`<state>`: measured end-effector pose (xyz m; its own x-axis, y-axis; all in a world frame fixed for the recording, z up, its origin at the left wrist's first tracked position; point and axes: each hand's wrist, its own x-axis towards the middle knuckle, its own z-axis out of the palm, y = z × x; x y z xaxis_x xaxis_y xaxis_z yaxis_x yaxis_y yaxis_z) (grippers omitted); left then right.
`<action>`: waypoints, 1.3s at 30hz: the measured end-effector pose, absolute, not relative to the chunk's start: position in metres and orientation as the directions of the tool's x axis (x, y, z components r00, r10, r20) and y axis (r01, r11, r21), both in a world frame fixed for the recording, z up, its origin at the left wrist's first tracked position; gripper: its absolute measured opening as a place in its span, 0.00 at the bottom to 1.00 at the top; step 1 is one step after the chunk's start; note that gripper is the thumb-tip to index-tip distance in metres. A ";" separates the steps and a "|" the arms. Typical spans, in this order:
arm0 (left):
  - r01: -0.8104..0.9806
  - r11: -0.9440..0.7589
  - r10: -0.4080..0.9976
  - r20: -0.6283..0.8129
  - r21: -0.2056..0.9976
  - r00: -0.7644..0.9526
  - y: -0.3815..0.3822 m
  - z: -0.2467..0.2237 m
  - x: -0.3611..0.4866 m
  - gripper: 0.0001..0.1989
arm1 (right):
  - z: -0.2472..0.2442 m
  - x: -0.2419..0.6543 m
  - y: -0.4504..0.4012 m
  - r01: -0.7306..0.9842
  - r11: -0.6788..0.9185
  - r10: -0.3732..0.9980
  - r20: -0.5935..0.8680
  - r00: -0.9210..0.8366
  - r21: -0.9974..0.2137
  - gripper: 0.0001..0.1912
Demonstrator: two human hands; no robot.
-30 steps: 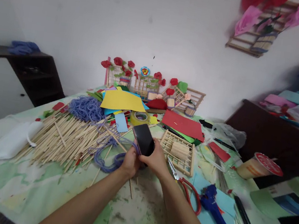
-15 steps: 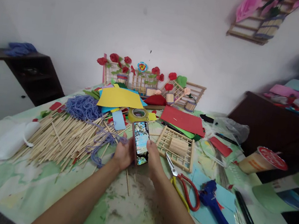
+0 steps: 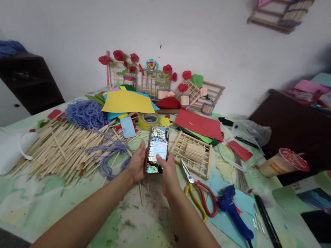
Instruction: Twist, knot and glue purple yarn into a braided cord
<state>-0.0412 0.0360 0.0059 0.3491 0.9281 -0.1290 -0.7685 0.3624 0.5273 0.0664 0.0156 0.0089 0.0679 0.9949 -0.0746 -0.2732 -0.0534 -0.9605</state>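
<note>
A smartphone (image 3: 158, 148) with a lit screen is held upright over the middle of the table. My left hand (image 3: 138, 163) grips its left edge. Around its right edge is my right hand (image 3: 169, 172), the thumb lying over the lower screen. Close to the right hand lie a stick lattice (image 3: 192, 152) with a small stick panel on it, and scissors (image 3: 201, 194) with red and yellow handles. Purple yarn (image 3: 112, 153) trails beside my left hand, near a heap of thin wooden sticks (image 3: 57, 153).
A blue glue gun (image 3: 235, 210) rests on light blue paper, its cord running toward the front. Right of it are a black stick (image 3: 271, 229), a lidded cup (image 3: 283, 163) and a large bottle (image 3: 315, 189). Coloured sheets, tape (image 3: 149, 120) and flower-decorated lattices (image 3: 156, 81) stand behind.
The phone has turned more upright and squarely toward me. My right thumb has moved from the screen's right edge onto its lower part. The view has shifted slightly.
</note>
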 end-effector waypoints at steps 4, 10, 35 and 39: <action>-0.771 0.434 0.900 -0.184 0.466 0.395 0.034 -0.001 -0.035 0.29 | -0.003 0.067 0.007 -0.058 -0.056 0.990 -0.063 0.123 -0.997 0.32; -0.773 0.480 0.877 -0.202 0.415 0.437 0.034 -0.001 -0.046 0.29 | 0.001 0.087 0.032 0.176 0.065 0.984 0.092 0.150 -0.982 0.17; -0.674 0.605 0.780 -0.147 0.424 0.608 0.016 0.005 -0.039 0.34 | -0.012 0.137 -0.026 0.637 0.652 0.649 0.737 -0.188 -0.411 0.18; -0.655 0.612 0.771 -0.149 0.443 0.619 0.016 0.003 -0.038 0.34 | -0.011 0.138 -0.027 0.622 0.669 0.626 0.760 -0.177 -0.406 0.16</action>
<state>-0.0383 0.0158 0.0032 0.6190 0.7711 -0.1491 -0.6553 0.6117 0.4433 0.1375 -0.0273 -0.0108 -0.1769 0.6255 0.7599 0.6224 0.6692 -0.4060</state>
